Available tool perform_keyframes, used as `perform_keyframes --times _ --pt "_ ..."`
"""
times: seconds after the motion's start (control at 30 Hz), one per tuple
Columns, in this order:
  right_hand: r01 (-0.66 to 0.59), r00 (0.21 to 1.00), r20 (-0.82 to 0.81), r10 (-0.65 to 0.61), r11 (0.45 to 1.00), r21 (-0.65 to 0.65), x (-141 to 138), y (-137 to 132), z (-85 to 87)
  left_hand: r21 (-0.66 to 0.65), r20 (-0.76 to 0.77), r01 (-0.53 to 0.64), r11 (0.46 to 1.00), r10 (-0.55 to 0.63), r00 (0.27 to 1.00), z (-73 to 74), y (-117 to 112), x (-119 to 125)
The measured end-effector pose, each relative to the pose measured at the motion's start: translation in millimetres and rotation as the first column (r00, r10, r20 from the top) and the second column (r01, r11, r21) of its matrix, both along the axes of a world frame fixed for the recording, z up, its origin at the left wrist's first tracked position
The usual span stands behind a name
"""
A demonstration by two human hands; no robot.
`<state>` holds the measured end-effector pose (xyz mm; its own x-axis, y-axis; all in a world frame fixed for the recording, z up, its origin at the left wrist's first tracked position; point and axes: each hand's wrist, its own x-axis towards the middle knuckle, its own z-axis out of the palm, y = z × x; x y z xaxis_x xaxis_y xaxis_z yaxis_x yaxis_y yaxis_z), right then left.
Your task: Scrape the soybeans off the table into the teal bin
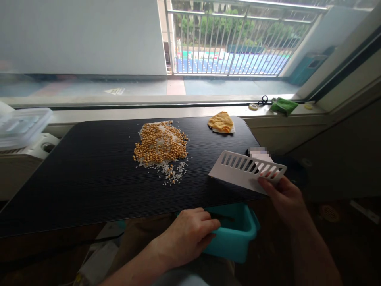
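A heap of yellow soybeans mixed with white rice (160, 147) lies on the black table (89, 178). My right hand (282, 196) grips a white slotted scraper (245, 171) by its right end, its lower edge resting on the table to the right of the heap. My left hand (187, 234) is closed on the rim of a teal plastic bin (235, 234) held just below the table's near edge.
A yellow cloth (222, 122) lies at the table's far right. On the window sill are a green cloth (283, 105), scissors (263, 100) and a tape roll (253, 106). A clear plastic box (20, 126) stands at the left.
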<state>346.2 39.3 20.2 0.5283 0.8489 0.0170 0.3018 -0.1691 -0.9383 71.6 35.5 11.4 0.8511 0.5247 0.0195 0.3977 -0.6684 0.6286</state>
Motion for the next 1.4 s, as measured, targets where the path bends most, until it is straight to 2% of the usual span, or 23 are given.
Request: perform_keyframes --times 0.13,0.2,0.3,0.43,0.5,0.63,0.77,0.9,1.17,1.4 --pt "-0.075 0.997 -0.037 0.073 0.995 -0.06 9.3 -8.3 6.4 -0.023 -0.013 -0.003 1.0 0.003 1.0 5.7 -3.9 -14.9" --pt "-0.064 0.997 -0.037 0.062 0.996 -0.058 10.3 -11.3 9.6 -0.036 -0.034 -0.019 0.999 0.018 0.999 8.2 -6.8 -23.3" --pt "-0.007 0.998 -0.057 0.008 1.0 0.015 -0.1 -3.0 11.3 -0.052 -0.065 -0.063 0.997 0.059 0.996 10.6 -11.0 -33.8" --pt "0.081 0.995 -0.077 -0.071 0.987 0.137 -22.3 35.1 8.7 -0.065 -0.087 -0.098 0.993 0.092 0.992 10.8 -14.4 -42.2" --pt "0.038 0.997 -0.073 -0.023 0.976 0.216 -30.9 60.8 6.1 -0.072 -0.094 -0.11 0.991 0.103 0.99 9.9 -15.6 -45.4" --pt "-0.099 0.995 0.023 0.096 0.957 0.272 -44.2 109.0 2.6 -0.082 -0.103 -0.17 0.982 0.162 0.981 8.1 -18.6 -53.0" --pt "-0.221 0.975 0.09 0.204 0.945 0.243 -53.8 142.0 4.4 -0.085 -0.091 -0.2 0.976 0.192 0.977 6.0 -21.7 -61.2" --pt "-0.279 0.958 0.139 0.252 0.931 0.236 -55.6 164.9 4.1 -0.08 -0.082 -0.21 0.974 0.204 0.976 2.6 -24.3 -67.4" --pt "-0.346 0.932 -0.002 0.361 0.895 0.283 -53.2 204.9 -19.6 -0.075 -0.057 -0.246 0.966 0.242 0.969 -0.7 -27.6 -72.3" --pt "-0.39 0.896 -0.099 0.432 0.875 0.287 -46.2 213.4 -26.5 -0.068 -0.067 -0.254 0.965 0.249 0.966 1.1 -28.2 -72.1"
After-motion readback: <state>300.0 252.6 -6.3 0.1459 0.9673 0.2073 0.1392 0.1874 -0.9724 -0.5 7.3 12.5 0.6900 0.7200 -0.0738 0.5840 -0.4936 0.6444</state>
